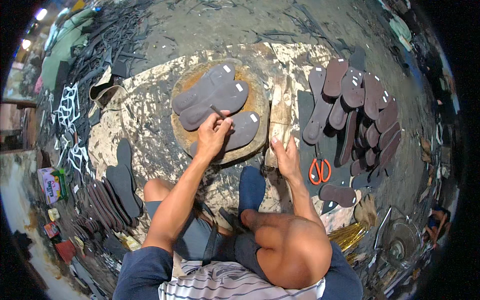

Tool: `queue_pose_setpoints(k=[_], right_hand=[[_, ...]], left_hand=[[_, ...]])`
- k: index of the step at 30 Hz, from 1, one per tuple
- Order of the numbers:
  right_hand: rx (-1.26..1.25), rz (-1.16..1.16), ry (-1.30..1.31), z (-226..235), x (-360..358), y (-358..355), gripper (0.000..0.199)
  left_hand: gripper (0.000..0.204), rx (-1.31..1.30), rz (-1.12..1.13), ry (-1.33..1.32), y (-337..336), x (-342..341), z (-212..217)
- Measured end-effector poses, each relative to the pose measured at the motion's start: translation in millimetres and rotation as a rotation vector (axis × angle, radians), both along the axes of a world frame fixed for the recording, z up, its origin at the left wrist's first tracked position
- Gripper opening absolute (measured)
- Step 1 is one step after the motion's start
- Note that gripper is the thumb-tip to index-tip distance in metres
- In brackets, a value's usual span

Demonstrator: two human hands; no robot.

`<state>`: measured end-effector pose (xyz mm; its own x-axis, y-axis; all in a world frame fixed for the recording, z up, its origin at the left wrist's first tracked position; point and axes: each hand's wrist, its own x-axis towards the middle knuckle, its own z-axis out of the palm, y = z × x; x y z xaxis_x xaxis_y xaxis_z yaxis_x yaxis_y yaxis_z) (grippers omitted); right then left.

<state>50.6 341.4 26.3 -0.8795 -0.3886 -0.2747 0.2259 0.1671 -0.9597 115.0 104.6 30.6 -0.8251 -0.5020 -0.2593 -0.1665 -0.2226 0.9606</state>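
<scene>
Three dark grey shoe soles [212,92] with small white tags lie on a round wooden block [260,100] in front of me. My left hand [212,134] pinches a thin dark tool [218,112] and presses its tip onto the nearest sole [245,130]. My right hand [286,156] rests with spread fingers on the near end of a pale wooden slab [280,112] just right of the round block. It holds nothing.
A heap of brownish soles [367,107] lies at the right on a dark mat, with orange-handled scissors [319,170] beside it. Dark soles [120,187] are stacked at my left. A fan [400,245], yellow broom bristles [350,234], a small box [52,185] and scraps surround me.
</scene>
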Motion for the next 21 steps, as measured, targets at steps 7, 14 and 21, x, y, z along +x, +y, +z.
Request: queue_pose_setpoints(k=[7,14,21], right_hand=[[0.003,0.014,-0.065,1,5,2,0.049],[-0.042,0.004,-0.039,5,-5,1,0.043],[-0.078,0.065,-0.087,53,-18,5,0.047]], left_hand=[[0.027,-0.505,-0.093,-0.108,13,-22,-19],[0.025,-0.531,-0.166,-0.133,4,-30,-23],[0.023,-0.648,-0.19,-0.033,12,-30,-23]])
